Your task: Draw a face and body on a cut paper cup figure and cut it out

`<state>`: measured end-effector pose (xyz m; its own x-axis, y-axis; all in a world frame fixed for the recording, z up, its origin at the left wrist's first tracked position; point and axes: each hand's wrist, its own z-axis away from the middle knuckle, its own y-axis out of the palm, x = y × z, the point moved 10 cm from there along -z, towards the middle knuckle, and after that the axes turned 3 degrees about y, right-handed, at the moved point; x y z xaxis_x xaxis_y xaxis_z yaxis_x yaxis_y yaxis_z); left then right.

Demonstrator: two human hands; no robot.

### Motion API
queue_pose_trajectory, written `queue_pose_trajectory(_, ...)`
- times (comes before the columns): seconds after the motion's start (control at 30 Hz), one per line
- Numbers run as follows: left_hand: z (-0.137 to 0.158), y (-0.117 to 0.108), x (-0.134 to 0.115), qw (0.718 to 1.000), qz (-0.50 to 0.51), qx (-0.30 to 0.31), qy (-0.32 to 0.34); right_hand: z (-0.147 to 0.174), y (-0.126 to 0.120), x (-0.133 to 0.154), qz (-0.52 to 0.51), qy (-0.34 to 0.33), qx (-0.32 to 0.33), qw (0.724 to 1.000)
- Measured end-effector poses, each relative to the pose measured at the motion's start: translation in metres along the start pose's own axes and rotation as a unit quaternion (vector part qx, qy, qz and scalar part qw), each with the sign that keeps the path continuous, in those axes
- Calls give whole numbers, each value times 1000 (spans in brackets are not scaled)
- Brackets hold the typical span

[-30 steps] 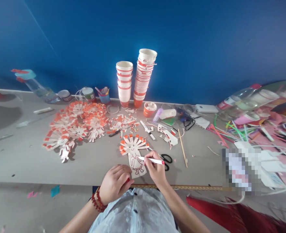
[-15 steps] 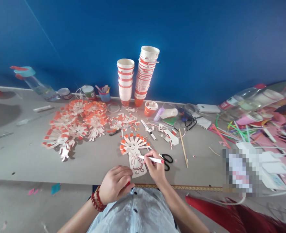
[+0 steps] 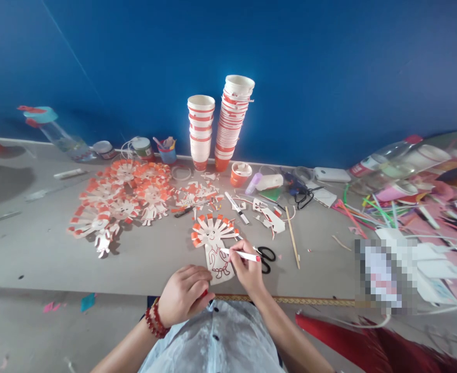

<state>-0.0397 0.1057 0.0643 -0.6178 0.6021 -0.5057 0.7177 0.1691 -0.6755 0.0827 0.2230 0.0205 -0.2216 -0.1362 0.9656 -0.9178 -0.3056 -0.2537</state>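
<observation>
My right hand point(image 3: 248, 269) pinches a white felt-tip marker point(image 3: 240, 254) with a red end. Its tip rests on a white paper piece point(image 3: 219, 274) bearing a dark red outline of a small figure in a dress. Above the drawing, a round paper-cup face point(image 3: 212, 234) with cut strips and orange-red ends joins the piece. My left hand point(image 3: 187, 292) lies curled at the table edge by the paper's lower left, closed around a small red marker cap point(image 3: 204, 294), mostly hidden. Black-handled scissors point(image 3: 267, 254) lie just right of my right hand.
Two tall stacks of paper cups point(image 3: 201, 132) stand by the blue wall. Several finished cup figures point(image 3: 123, 194) are piled left. Paper scraps point(image 3: 199, 194), another marker point(image 3: 237, 208) and a wooden stick point(image 3: 293, 238) lie around. Bottles and a white power strip point(image 3: 397, 259) crowd the right.
The marker and my right hand have shifted very slightly left over the drawing. My left hand and the paper stay put.
</observation>
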Motion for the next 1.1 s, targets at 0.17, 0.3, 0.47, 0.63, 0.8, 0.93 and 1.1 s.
queue_pose_trajectory(0.17,0,-1,0,1000,2,-4,2,0,0,0,7,0,-3,1000)
queue_pose_trajectory(0.3,0,0,-1,1000,3,0,3,-1,1,1,33,-8,-1,999)
queue_pose_trajectory(0.47,-1,-1,-1,1000,4,-2,4,-1,1,1,32,-7,1,999)
queue_pose_trajectory(0.63,-1,-1,-1,1000,7,-4,6,0,-7,0,-38,-2,-36,999)
queue_pose_trajectory(0.8,0,-1,0,1000,12,-6,1,2,-16,-1,-55,-5,-63,996)
queue_pose_trajectory(0.93,2,-1,4,1000,3,-8,-17,16,-17,8,-100,-22,-46,994)
queue_pose_trajectory(1.1,-1,0,0,1000,-19,-6,-8,46,-6,34,-164,-70,36,983)
